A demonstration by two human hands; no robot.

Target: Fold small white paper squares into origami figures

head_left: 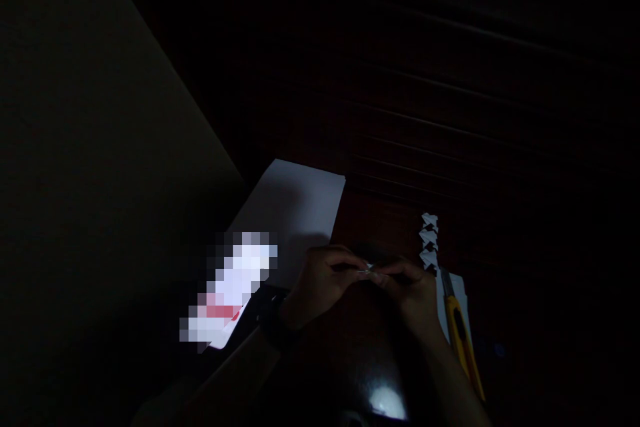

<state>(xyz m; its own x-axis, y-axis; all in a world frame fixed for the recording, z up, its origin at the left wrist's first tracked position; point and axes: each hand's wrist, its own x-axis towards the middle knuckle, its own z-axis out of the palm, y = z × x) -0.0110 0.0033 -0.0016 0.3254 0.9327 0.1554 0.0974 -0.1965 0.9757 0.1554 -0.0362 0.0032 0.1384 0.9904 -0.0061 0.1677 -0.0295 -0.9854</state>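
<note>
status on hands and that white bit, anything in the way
Left hand, right hand: both at small white piece, fingers pinching. Yellow cutter off right, not between hands. Dim light.

Your left forearm (240,367) reaches toward two o'clock, your right forearm (445,357) toward eleven. Your left hand (320,280) and right hand (413,290) face each other, each pinching with thumb and forefinger, fingertips (355,259) close together.

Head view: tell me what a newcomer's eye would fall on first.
The glowing, pixelated screen, left of the left hand, stands out most in the dark. Next comes the yellow utility knife, lying partly over white paper to the right of the right hand. Between them, both hands pinch a small pale piece.
</note>
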